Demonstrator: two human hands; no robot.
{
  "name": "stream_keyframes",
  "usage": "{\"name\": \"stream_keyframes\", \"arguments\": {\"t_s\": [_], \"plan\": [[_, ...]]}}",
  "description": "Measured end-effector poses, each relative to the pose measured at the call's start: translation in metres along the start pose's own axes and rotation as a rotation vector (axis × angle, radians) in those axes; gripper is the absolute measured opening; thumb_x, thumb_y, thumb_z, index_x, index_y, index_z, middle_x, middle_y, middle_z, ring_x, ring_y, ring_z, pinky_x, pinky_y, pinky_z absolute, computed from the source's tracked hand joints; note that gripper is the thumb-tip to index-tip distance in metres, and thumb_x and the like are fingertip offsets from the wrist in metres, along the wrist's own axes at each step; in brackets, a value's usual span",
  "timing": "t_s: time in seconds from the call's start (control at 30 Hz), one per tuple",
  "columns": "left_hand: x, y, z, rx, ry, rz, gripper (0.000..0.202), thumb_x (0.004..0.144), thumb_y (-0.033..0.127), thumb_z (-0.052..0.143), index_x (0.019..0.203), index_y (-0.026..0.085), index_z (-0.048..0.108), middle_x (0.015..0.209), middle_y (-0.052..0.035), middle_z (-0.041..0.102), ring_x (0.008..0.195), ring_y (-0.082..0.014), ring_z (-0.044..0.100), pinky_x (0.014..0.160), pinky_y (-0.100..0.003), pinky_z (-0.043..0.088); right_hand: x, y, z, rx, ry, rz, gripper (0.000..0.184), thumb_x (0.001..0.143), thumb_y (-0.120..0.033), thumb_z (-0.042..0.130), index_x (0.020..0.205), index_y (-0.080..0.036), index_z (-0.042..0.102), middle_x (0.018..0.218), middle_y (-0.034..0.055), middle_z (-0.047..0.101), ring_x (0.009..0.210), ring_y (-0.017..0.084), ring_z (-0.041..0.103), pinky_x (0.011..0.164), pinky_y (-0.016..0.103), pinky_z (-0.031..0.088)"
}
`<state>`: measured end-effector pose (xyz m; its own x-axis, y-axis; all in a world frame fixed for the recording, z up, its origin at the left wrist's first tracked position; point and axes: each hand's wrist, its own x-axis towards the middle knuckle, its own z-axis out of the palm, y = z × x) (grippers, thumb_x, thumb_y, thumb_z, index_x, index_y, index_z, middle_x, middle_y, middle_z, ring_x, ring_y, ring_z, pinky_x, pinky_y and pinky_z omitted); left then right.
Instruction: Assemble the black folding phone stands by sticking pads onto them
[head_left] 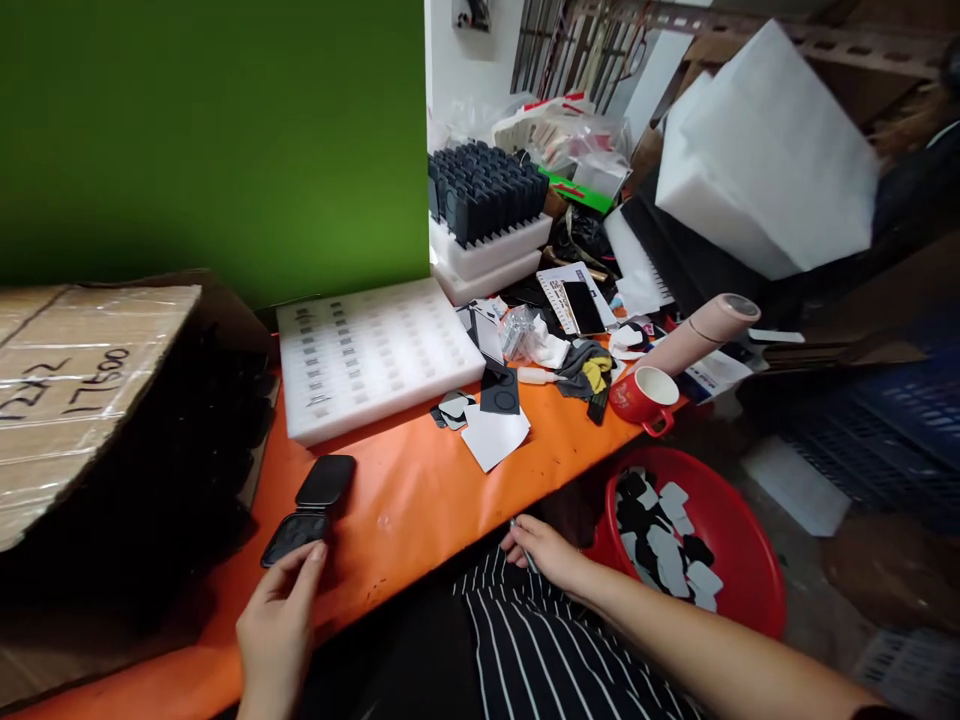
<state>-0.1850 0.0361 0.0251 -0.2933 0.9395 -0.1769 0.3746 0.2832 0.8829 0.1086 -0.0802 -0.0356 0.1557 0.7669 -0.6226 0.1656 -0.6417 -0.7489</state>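
Observation:
On the orange tabletop (397,500) lies a small black hinged case (325,482) with its lid raised. My left hand (279,610) pinches the near edge of its lower half between thumb and fingers. My right hand (544,550) hovers over my lap by the table's front edge, its fingers closed around a thin grey pen-like tool (531,562); the exact kind is not clear. Beyond the case sits a white foam tray (420,350) with rows of slots, some with small dark pieces in them. White paper (495,436) and a dark sheet with a ring outline (500,391) lie to its right.
A carton (82,390) with dark contents stands at the left. Upright black cases (487,190) fill foam at the back. A red mug (643,398) and pink bottle (701,335) stand right, above a red basin (750,560) of black and white scraps.

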Motion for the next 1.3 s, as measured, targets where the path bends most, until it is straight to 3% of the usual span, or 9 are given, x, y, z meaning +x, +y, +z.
{"name": "stream_keyframes", "arguments": {"t_s": [0.17, 0.27, 0.43, 0.57, 0.67, 0.83, 0.97, 1.17, 1.3], "plan": [[0.004, 0.011, -0.023, 0.395, -0.113, 0.485, 0.033, 0.065, 0.051, 0.061, 0.053, 0.022, 0.054, 0.055, 0.002, 0.054, 0.05, -0.0127, 0.049, 0.051, -0.025, 0.037, -0.003, -0.008, -0.013, -0.33, -0.031, -0.202, 0.025, 0.089, -0.034, 0.037, 0.086, -0.021, 0.059, 0.073, 0.0026, 0.064, 0.063, 0.017, 0.058, 0.06, 0.028, 0.042], [0.009, 0.017, -0.022, 0.271, -0.041, 0.534, 0.027, 0.062, 0.045, 0.065, 0.058, 0.022, 0.052, 0.057, 0.0029, 0.051, 0.053, -0.0127, 0.05, 0.053, -0.024, 0.039, -0.024, -0.023, -0.044, -0.729, -0.256, -0.381, 0.016, 0.083, -0.029, 0.049, 0.084, -0.026, 0.064, 0.078, 0.0022, 0.067, 0.075, 0.021, 0.062, 0.068, 0.03, 0.042], [0.015, 0.027, 0.009, -0.32, 0.039, -0.05, 0.046, 0.058, 0.033, 0.071, 0.099, 0.019, 0.058, 0.081, 0.0006, 0.064, 0.07, -0.0162, 0.061, 0.067, -0.027, 0.049, -0.033, -0.065, -0.037, -0.626, -0.164, -0.411, 0.027, 0.089, -0.036, 0.04, 0.088, -0.024, 0.064, 0.082, 0.004, 0.066, 0.076, 0.019, 0.06, 0.069, 0.028, 0.041], [0.013, 0.031, 0.031, -0.825, -0.276, -0.703, 0.013, 0.075, 0.024, 0.054, 0.078, 0.015, 0.062, 0.069, -0.0045, 0.068, 0.061, -0.0182, 0.064, 0.07, -0.036, 0.053, -0.011, -0.093, 0.015, -0.075, -0.189, -0.272, 0.049, 0.088, -0.06, 0.029, 0.095, -0.019, 0.055, 0.058, -0.0028, 0.05, 0.047, 0.011, 0.044, 0.049, 0.023, 0.035], [0.004, 0.031, 0.036, -1.002, -0.537, -0.845, 0.02, 0.079, 0.024, 0.051, 0.083, 0.011, 0.066, 0.073, -0.0105, 0.071, 0.07, -0.0244, 0.068, 0.075, -0.042, 0.053, 0.003, -0.107, 0.044, 0.142, -0.268, -0.249, 0.06, 0.083, -0.07, 0.029, 0.102, -0.017, 0.051, 0.053, -0.0074, 0.04, 0.04, 0.008, 0.032, 0.044, 0.022, 0.029], [-0.015, 0.035, 0.044, -0.98, -0.673, -0.693, 0.038, 0.064, 0.005, 0.063, 0.101, 0.013, 0.065, 0.1, -0.0099, 0.071, 0.1, -0.0258, 0.064, 0.091, -0.037, 0.047, 0.007, -0.139, 0.051, -0.039, -0.167, -0.456, 0.043, 0.092, -0.053, 0.03, 0.087, -0.018, 0.056, 0.068, 0.0002, 0.054, 0.063, 0.013, 0.05, 0.062, 0.025, 0.038], [-0.021, 0.034, 0.053, -0.737, -0.654, -0.429, 0.037, 0.065, 0.022, 0.071, 0.1, 0.013, 0.065, 0.101, -0.0107, 0.071, 0.104, -0.0298, 0.062, 0.096, -0.043, 0.043, 0.006, -0.166, 0.047, -0.497, -0.138, -0.53, 0.026, 0.093, -0.037, 0.038, 0.099, -0.021, 0.057, 0.091, 0.0045, 0.065, 0.083, 0.018, 0.059, 0.069, 0.027, 0.037], [-0.018, 0.02, 0.052, -0.16, -0.614, 0.057, 0.048, 0.078, 0.028, 0.054, 0.125, 0.018, 0.054, 0.131, -0.0076, 0.056, 0.125, -0.0261, 0.046, 0.107, -0.041, 0.031, 0.012, -0.178, 0.054, -0.837, -0.09, -0.57, 0.029, 0.094, -0.03, 0.033, 0.09, -0.018, 0.06, 0.089, 0.0062, 0.067, 0.078, 0.018, 0.061, 0.063, 0.027, 0.034], [-0.02, 0.013, 0.047, 0.091, -0.649, 0.185, 0.055, 0.083, 0.021, 0.041, 0.138, 0.02, 0.038, 0.143, -0.0066, 0.041, 0.131, -0.0214, 0.038, 0.109, -0.039, 0.028, 0.012, -0.183, 0.051, -0.875, -0.173, -0.574, 0.028, 0.093, -0.032, 0.037, 0.093, -0.017, 0.061, 0.092, 0.0075, 0.067, 0.079, 0.018, 0.061, 0.063, 0.027, 0.035]]}}
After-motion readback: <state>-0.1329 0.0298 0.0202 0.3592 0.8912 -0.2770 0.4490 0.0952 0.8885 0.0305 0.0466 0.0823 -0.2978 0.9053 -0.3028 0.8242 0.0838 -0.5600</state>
